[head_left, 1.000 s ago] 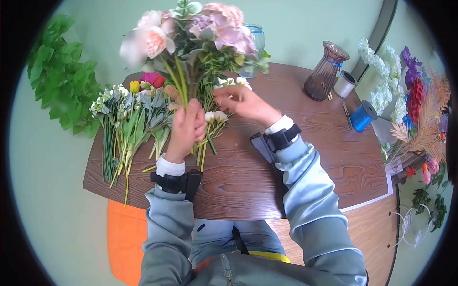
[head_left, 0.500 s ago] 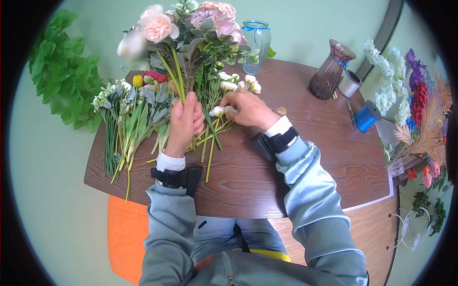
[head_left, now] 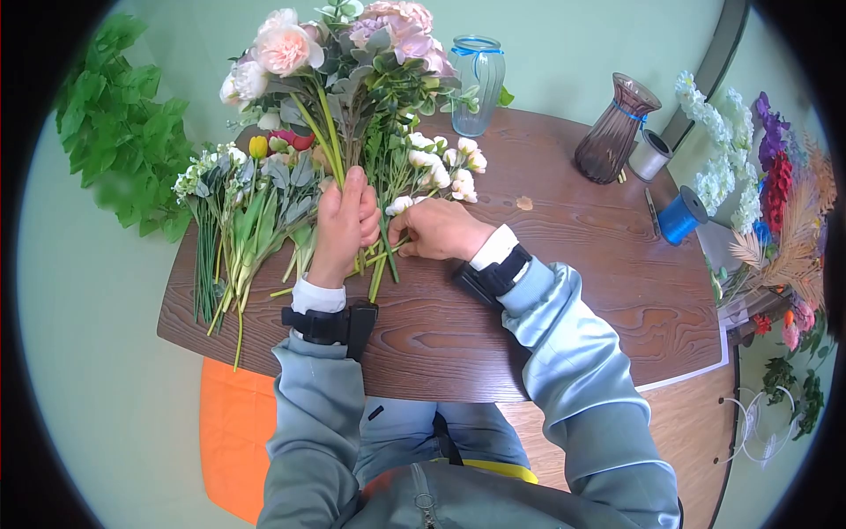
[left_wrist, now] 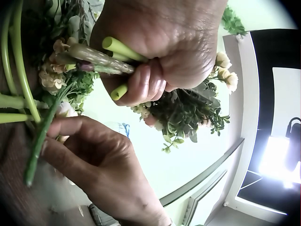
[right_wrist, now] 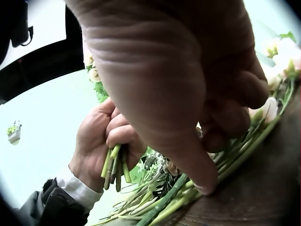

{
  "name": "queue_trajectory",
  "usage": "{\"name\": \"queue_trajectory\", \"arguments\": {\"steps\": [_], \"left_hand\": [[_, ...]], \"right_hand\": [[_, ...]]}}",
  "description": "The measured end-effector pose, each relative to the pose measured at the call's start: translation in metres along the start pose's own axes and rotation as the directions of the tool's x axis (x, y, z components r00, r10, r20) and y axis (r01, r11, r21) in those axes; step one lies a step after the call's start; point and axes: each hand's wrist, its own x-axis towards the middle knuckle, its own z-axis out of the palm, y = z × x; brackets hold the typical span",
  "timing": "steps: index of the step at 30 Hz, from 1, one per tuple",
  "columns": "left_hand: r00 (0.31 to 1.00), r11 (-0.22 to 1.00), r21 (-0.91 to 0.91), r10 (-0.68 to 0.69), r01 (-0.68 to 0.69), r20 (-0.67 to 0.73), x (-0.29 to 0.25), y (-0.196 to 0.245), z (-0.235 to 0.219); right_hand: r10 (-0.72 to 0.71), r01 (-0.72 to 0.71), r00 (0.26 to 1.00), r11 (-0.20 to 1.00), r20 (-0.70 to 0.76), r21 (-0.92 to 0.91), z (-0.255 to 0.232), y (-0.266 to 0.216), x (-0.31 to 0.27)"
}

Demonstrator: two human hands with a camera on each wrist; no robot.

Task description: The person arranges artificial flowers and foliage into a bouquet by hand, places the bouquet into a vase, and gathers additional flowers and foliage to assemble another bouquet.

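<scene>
In the head view my left hand [head_left: 344,231] is wrapped around the stems of an upright bouquet, with a pale pink peony [head_left: 288,49] and lilac hydrangea [head_left: 407,33] among grey-green leaves. The cut stem ends [left_wrist: 121,92] poke out below that fist in the left wrist view. Lower and to the right, my right hand [head_left: 448,231] reaches down to the flowers on the table. Its thumb and forefinger pinch a green stem [left_wrist: 37,153] beside the white ranunculus-like blooms [head_left: 432,163]. The right palm hides part of the stems in the right wrist view.
Loose stems lie to the left, including a yellow tulip [head_left: 258,147] and small white sprays [head_left: 198,176]. Behind stand a clear glass vase [head_left: 477,97] and a purple vase [head_left: 610,137]. A blue ribbon spool [head_left: 680,216] sits at the right edge, near a silver spool [head_left: 650,157].
My right hand has moved down from beside the bouquet to the stems of the white flowers, its fingers closing there. The left hand keeps the bouquet raised, nearly still.
</scene>
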Motion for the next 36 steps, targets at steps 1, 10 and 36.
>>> {"name": "queue_trajectory", "arguments": {"steps": [1,10,36], "left_hand": [[1.0,1.0,0.001,0.0,0.0,0.0,0.0,0.0,0.0],[1.0,1.0,-0.009,0.005,-0.005,0.005,-0.001,0.002,0.0],[0.996,0.991,-0.113,-0.08,0.076,-0.031,0.0,-0.015,0.005]], "right_hand": [[-0.011,0.01,1.0,0.999,-0.021,-0.031,0.0,-0.001,0.001],[0.037,-0.069,0.977,0.986,-0.208,-0.149,-0.063,0.028,-0.03],[0.298,0.369,0.49,0.781,-0.819,0.504,-0.11,-0.003,-0.05]]}}
